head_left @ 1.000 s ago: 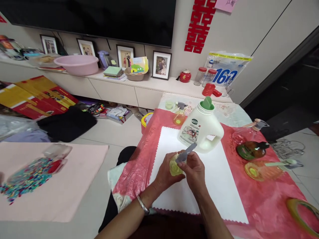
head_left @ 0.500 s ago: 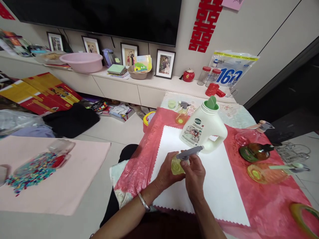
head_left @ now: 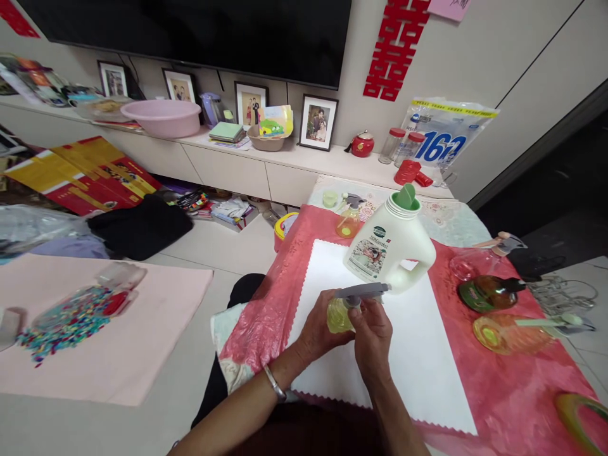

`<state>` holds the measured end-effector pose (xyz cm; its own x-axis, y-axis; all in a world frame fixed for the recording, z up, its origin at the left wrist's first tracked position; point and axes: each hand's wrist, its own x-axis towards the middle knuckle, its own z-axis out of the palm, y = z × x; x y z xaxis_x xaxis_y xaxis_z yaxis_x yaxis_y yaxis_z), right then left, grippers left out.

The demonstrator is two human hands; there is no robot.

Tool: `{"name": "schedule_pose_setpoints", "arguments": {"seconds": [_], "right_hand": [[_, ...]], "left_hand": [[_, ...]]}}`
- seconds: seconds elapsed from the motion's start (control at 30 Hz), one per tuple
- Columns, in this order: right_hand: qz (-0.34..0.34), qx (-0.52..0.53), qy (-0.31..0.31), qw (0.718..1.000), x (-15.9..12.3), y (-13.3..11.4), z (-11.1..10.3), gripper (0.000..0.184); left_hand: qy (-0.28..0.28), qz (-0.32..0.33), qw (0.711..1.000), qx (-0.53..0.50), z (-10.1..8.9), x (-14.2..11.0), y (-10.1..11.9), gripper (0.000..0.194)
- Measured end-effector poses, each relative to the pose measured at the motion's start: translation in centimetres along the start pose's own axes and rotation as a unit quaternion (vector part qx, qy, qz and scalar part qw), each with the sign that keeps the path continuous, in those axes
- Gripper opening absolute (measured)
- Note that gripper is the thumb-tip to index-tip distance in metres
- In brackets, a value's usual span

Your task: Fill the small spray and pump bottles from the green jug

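Observation:
My left hand (head_left: 319, 326) is wrapped round the body of a small spray bottle (head_left: 338, 316) holding yellow-green liquid. At its neck, the fingers and thumb of my right hand (head_left: 373, 329) close on the grey spray head (head_left: 361, 291), partly hiding it. The bottle is held above a white sheet (head_left: 418, 354) with scalloped edges. Just beyond my hands a large pale green jug (head_left: 392, 244) stands upright on the sheet, a green cup-like piece (head_left: 407, 196) sitting in its open mouth.
Red plastic (head_left: 266, 297) covers the table. Another spray bottle (head_left: 349, 221) stands behind the jug. To the right lie a brown pump bottle (head_left: 489, 292), an orange-tinted spray bottle (head_left: 513, 334) and a roll of tape (head_left: 582, 418). Colourful small pieces (head_left: 71, 326) are heaped on a pink surface at left.
The spray head has turned slightly and now lies more level across the bottle. Both hands keep their hold. The whole view has shifted a little.

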<state>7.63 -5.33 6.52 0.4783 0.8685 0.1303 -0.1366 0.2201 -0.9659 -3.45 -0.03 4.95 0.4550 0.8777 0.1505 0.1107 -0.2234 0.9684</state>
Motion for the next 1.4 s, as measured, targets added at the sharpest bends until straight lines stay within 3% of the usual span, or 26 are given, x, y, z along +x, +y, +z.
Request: {"name": "schedule_pose_setpoints", "arguments": {"seconds": [0.1, 0.23, 0.37, 0.5, 0.63, 0.83, 0.97, 1.07, 1.23, 1.4], "right_hand": [[0.002, -0.002, -0.003, 1.000, 0.0, 0.2, 0.0, 0.042], [0.013, 0.005, -0.035, 0.999, 0.1, -0.3, -0.7, 0.039], [0.025, 0.027, -0.041, 0.998, 0.3, -0.2, -0.7, 0.036], [0.019, 0.043, -0.015, 0.999, 0.4, 0.6, -0.3, 0.044], [0.039, 0.033, -0.035, 0.998, 0.5, 0.8, -0.8, 0.050], [0.045, 0.031, -0.051, 0.997, 0.4, 0.3, -1.0, 0.041], [0.031, 0.035, -0.027, 0.999, 0.2, 0.4, -0.6, 0.045], [0.039, 0.024, -0.043, 0.998, 0.3, 0.2, -0.8, 0.050], [0.052, 0.044, -0.091, 0.994, 0.9, -0.4, -1.5, 0.044], [0.045, 0.062, -0.061, 0.995, 1.1, 0.0, -0.8, 0.037]], "left_hand": [[-0.004, -0.006, 1.000, 0.000, 0.0, 0.0, 0.3, 0.066], [0.017, -0.005, 1.000, -0.023, 0.2, -0.2, -0.3, 0.081], [0.014, -0.017, 0.999, -0.035, 0.4, -0.3, -0.7, 0.081], [0.010, -0.018, 0.999, -0.030, 0.1, 0.0, 0.2, 0.066], [-0.011, 0.008, 1.000, -0.005, 0.0, 0.3, 0.9, 0.048], [0.021, -0.020, 0.999, -0.039, 0.3, -0.1, -0.4, 0.084], [0.009, -0.014, 1.000, -0.027, 0.3, -0.1, -0.5, 0.072], [0.001, 0.004, 1.000, -0.019, 0.3, 0.1, -0.4, 0.064], [0.011, -0.008, 0.998, -0.058, 0.5, -0.1, -1.0, 0.081], [0.024, -0.016, 0.999, -0.045, 0.5, -0.3, -1.1, 0.082]]}}
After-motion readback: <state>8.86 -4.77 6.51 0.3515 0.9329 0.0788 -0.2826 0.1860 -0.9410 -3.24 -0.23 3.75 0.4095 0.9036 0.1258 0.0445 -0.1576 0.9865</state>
